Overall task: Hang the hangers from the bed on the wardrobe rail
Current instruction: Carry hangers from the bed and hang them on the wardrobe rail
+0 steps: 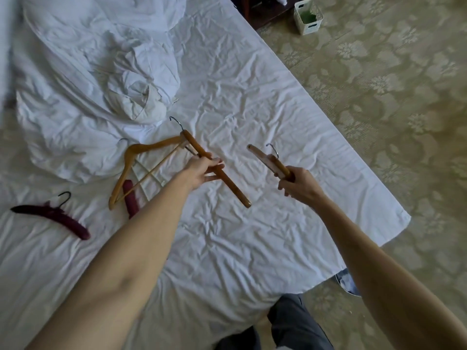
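A small white slotted plastic bin (308, 17) is seen standing on the patterned beige carpet (379, 97), well apart from the white rumpled bed sheet (240, 97) and beyond its far right edge; something green is lying inside it, too blurred to identify. The dark wooden furniture (262, 8) just beside the bin is being cut off by the frame top.

A brown wooden hanger with a metal hook (227, 180) is being gripped by the left hand (202, 173) above the middle of the sheet, fingers curled round the bar, hook pointing away. A second brown wooden hanger (267, 160) is being gripped by the right hand (300, 183), fingers wrapped tight on one end; it is seen edge-on, so its full shape cannot be told.

Left of the held hangers, a lighter tan wooden hanger with a cross bar (141, 168) is lying on the sheet, partly overlapping a dark maroon padded hanger (131, 198) whose lower end is being hidden by the left forearm. Another dark maroon padded hanger with a black hook (53, 215) is lying further left, apart. A bundled white duvet (101, 72) is piled on the far side of the sheet. Grey trouser legs (290, 322) are being cut off at the bottom edge.
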The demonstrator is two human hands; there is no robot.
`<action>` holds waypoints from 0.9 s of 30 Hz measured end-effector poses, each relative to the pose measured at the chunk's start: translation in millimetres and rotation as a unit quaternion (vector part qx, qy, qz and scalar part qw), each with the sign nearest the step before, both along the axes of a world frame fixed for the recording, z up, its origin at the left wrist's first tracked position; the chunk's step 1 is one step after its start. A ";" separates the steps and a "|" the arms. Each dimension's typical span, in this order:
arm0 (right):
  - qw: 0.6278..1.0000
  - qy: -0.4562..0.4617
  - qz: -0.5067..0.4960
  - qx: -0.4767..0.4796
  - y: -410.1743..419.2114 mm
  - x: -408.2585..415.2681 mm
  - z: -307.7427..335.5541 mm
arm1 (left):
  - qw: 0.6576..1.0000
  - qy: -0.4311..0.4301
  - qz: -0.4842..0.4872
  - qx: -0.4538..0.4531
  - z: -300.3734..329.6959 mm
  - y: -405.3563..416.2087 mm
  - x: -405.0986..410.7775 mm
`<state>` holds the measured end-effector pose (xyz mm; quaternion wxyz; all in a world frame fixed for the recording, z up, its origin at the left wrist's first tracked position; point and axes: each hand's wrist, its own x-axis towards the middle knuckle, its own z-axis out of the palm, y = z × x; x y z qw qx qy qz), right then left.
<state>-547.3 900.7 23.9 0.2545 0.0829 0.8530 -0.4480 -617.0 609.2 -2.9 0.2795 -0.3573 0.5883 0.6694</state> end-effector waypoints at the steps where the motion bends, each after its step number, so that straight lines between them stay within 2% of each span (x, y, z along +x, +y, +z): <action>1: 1.000 0.007 -0.001 -0.011 -5.9 3.5 8.0 | 1.000 0.012 -0.012 0.000 9.7 3.5 13.6; 6: 0.998 0.046 0.004 -0.044 -41.8 27.8 56.8 | 0.995 0.069 -0.076 -0.014 55.8 5.1 79.8; 12: 0.994 0.097 0.027 -0.054 -102.5 79.9 105.1 | 0.981 0.162 -0.079 -0.068 116.9 -16.0 158.7; 18: 0.987 0.136 0.066 -0.061 -151.8 126.5 154.0 | 0.946 0.261 -0.070 -0.180 164.3 -55.4 231.8; 22: 0.976 0.165 0.110 -0.086 -186.2 147.7 181.9 | 0.930 0.294 -0.032 -0.219 186.4 -84.3 279.6; 27: 0.956 0.157 0.216 -0.118 -242.5 160.3 211.3 | 0.922 0.277 0.084 -0.256 217.1 -111.5 336.2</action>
